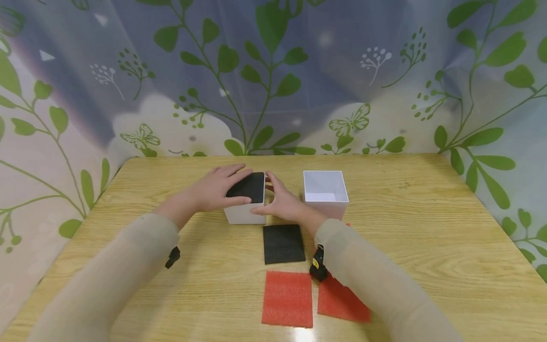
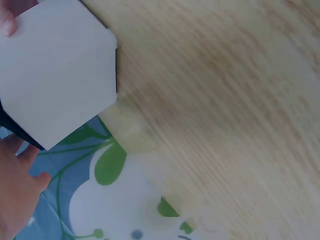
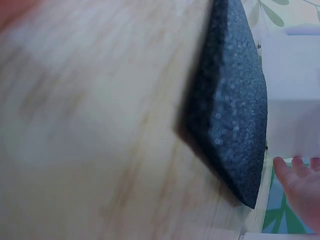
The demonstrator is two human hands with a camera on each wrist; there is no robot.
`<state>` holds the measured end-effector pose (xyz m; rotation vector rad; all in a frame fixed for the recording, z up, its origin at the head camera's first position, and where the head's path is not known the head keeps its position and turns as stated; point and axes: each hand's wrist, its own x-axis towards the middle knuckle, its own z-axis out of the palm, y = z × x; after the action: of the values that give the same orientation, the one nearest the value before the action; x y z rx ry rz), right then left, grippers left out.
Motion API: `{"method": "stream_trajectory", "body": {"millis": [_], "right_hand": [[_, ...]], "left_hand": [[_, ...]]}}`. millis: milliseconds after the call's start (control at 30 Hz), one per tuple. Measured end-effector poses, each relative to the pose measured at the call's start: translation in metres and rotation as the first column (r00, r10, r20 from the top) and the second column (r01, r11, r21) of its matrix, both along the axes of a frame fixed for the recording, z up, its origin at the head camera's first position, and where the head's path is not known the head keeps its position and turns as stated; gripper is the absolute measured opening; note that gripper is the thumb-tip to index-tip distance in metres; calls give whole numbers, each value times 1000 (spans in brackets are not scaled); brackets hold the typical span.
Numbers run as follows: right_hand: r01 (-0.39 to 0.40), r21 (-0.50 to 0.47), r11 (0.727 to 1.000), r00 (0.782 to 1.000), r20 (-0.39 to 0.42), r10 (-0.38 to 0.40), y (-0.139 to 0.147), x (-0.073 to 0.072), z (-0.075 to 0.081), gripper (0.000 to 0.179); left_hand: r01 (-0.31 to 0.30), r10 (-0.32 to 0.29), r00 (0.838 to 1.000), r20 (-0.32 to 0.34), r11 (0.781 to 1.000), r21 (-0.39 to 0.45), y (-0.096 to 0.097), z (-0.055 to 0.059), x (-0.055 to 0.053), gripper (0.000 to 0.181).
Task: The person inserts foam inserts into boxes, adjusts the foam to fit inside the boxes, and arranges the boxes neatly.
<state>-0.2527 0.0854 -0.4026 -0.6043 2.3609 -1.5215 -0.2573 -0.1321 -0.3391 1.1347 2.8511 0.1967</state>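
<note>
A white square box (image 1: 245, 214) stands on the table, with a black foam square (image 1: 256, 186) lying in its top, level with the rim. My left hand (image 1: 218, 189) is spread across the top from the left, fingers toward the far edge and thumb at the near edge. From the right, my right hand (image 1: 284, 202) grips the box around its side, thumb on the front face and fingers farther back. Fingers (image 3: 295, 185) meet the white wall in the right wrist view. Close by on the table lies a second black foam square (image 1: 284, 243).
Another white box (image 1: 325, 186), without a cover, stands right of my right hand. Two red squares (image 1: 287, 299) lie nearer me, one partly under my right forearm. A leaf-patterned curtain (image 1: 273, 95) hangs behind the wooden table (image 1: 406, 213).
</note>
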Motion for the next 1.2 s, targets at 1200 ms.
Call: {"method": "stream_trajectory", "body": {"millis": [1200], "right_hand": [[-42,-44,998,999,13,43,1,0,4,99]], "left_hand": [[67,-70,994,-89,997,-38,15,-11,-7,79]]}}
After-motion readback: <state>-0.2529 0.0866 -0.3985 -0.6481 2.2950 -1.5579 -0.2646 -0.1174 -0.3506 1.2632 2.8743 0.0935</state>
